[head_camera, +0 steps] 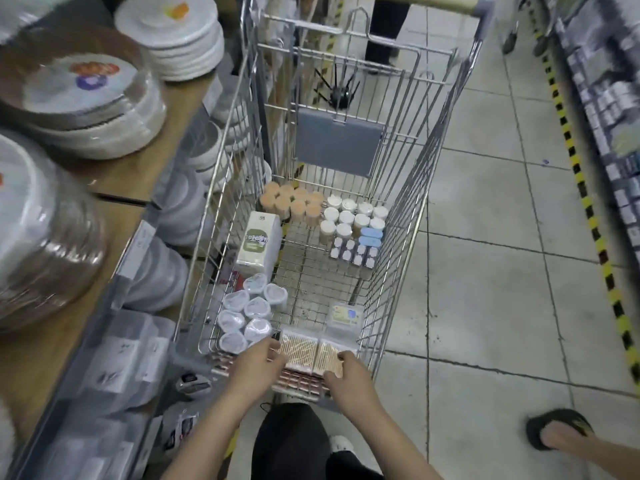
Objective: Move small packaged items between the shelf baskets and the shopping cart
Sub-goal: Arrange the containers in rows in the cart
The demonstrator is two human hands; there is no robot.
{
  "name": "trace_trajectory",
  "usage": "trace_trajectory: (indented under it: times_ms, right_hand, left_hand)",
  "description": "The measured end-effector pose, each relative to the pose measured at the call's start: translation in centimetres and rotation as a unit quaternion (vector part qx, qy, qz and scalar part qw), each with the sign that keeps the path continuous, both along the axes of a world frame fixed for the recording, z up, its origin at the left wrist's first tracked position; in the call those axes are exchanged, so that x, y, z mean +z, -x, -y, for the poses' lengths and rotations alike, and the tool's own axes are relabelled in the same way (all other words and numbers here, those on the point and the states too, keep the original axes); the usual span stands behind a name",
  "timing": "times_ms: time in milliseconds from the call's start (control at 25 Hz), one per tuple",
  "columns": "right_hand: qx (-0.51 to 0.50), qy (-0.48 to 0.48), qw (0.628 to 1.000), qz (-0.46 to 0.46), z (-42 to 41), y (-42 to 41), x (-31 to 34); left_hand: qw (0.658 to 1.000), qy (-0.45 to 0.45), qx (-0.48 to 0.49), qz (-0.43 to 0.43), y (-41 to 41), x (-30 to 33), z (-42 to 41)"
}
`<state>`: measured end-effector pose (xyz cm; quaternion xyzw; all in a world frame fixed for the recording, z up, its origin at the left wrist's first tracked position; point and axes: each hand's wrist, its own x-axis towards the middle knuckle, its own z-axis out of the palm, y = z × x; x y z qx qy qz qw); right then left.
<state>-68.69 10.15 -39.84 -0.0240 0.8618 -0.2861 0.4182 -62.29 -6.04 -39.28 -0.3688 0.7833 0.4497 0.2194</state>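
Shop aisle, cart (388,216) — toothpick packs (311,351) gripped between both hands (258,362)

Flat, even indoor light fills the aisle, cool and slightly dim, with no strong shadows; only soft shade lies under the shopping cart (332,202). The floor tiles (485,271) show a dull sheen. The wide lens bends the edges, so the shelf (114,178) on the left and the striped floor line (585,202) curve. The plates (83,84) and the right-hand goods are smeared with blur; the cart's centre is sharpest.
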Motion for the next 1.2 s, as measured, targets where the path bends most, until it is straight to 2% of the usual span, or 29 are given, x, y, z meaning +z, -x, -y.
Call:
trace_trajectory:
  times_ms: [160, 280, 480, 680, 880, 1200]
  right_hand:
    - [-0.056, -0.088, 0.991, 0.083, 2.0, 1.4, -5.9]
    - [-0.091, -0.131, 0.981, 0.107, 2.9, 1.7, -8.9]
    - [-0.131, -0.17, 0.972, 0.091, 3.9, 1.5, -11.5]
    - [-0.152, -0.185, 0.967, 0.082, 4.1, 1.2, -12.5]
    - [-0.18, -0.181, 0.966, 0.034, 4.1, 0.6, -12.1]
    - [-0.156, -0.206, 0.966, 0.014, 3.8, 0.7, -12.3]
  left_hand:
    - [0.996, -0.058, 0.011, 0.072, 2.2, -6.1, 0.5]
    - [0.993, -0.065, 0.012, 0.097, 3.2, -9.5, 0.4]
    - [0.995, -0.012, 0.045, 0.091, 4.4, -12.4, 0.2]
    - [0.993, -0.019, 0.057, 0.101, 4.2, -13.9, -0.1]
    - [0.992, 0.051, 0.045, 0.11, 3.8, -14.9, 0.4]
    - [0.997, 0.022, 0.032, 0.072, 3.8, -13.4, -0.4]
